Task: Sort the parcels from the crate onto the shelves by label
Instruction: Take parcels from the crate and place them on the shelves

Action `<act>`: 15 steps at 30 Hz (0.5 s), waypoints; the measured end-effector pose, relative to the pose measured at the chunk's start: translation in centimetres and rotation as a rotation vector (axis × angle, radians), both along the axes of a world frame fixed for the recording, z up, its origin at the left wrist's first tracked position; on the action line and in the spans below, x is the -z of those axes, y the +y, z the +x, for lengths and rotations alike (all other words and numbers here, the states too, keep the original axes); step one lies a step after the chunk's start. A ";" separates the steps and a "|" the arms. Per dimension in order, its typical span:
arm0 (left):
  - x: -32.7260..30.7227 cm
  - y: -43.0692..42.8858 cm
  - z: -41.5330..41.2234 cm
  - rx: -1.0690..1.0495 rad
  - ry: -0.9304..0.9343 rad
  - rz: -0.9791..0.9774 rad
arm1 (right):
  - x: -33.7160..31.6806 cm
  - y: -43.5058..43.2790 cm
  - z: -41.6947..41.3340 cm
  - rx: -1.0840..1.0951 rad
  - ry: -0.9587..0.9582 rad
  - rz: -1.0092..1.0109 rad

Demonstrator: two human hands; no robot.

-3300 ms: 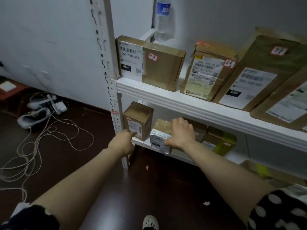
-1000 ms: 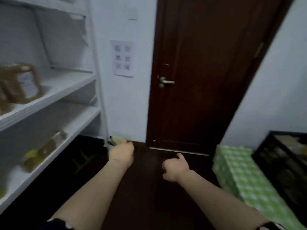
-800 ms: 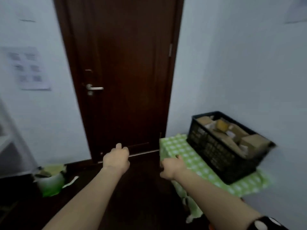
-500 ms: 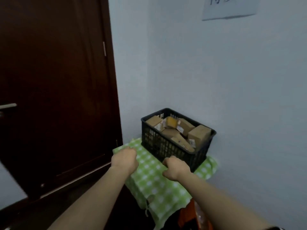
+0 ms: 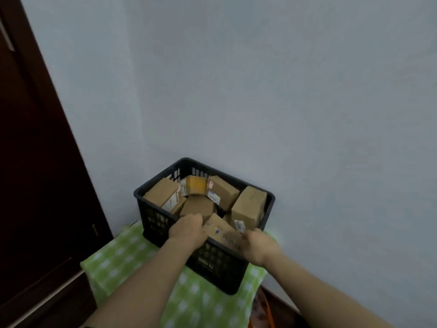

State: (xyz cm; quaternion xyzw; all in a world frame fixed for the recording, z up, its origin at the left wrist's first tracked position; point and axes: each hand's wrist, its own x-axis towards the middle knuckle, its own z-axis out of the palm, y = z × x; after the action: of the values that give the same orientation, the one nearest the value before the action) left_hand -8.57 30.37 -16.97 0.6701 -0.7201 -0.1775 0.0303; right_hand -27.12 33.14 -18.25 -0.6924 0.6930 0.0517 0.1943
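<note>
A black plastic crate (image 5: 165,223) stands on a green checked cloth against the wall and holds several brown cardboard parcels with white labels. A flat parcel (image 5: 221,230) leans at the crate's near side. My left hand (image 5: 186,230) is over the near rim with curled fingers at that parcel's left edge. My right hand (image 5: 259,247) is at the parcel's right edge, and motion blur hides its fingers. Whether either hand grips the parcel does not show. A tall upright parcel (image 5: 248,209) stands at the crate's right side. No shelf is in view.
The green checked cloth (image 5: 123,261) covers a low stand in the room's corner. A dark wooden door (image 5: 35,174) fills the left. A bare pale wall (image 5: 307,114) rises behind and to the right of the crate. Something orange (image 5: 268,311) lies on the floor below the cloth.
I have turned from the shelves past the door to the crate. Both hands, held free in front of the crate half a second ago, now reach over its near rim beside the flat parcel.
</note>
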 end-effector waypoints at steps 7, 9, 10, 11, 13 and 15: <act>1.7 -8.3 -6.2 0.138 0.069 0.085 | 1.5 -6.3 -4.0 0.181 -0.096 0.015; 2.4 -10.0 -8.5 0.149 0.075 0.092 | 1.7 -7.8 -5.4 0.205 -0.125 -0.005; 2.9 -10.9 -9.8 0.137 0.074 0.107 | 1.9 -8.7 -6.2 0.217 -0.139 -0.013; 3.4 -11.7 -11.0 0.114 0.070 0.128 | 2.2 -9.5 -7.0 0.227 -0.151 -0.021; 4.6 -12.9 -13.3 0.062 0.050 0.169 | 2.9 -10.8 -8.7 0.228 -0.179 -0.036; 6.0 -14.2 -15.2 0.001 0.036 0.214 | 3.6 -12.0 -10.2 0.216 -0.208 -0.039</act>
State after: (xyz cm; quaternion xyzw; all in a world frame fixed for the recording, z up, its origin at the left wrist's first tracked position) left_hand -23.72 16.17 -22.99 0.6660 -0.6966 -0.2653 -0.0284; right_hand -37.28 21.15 -21.81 -0.6190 0.7404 -0.0551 0.2562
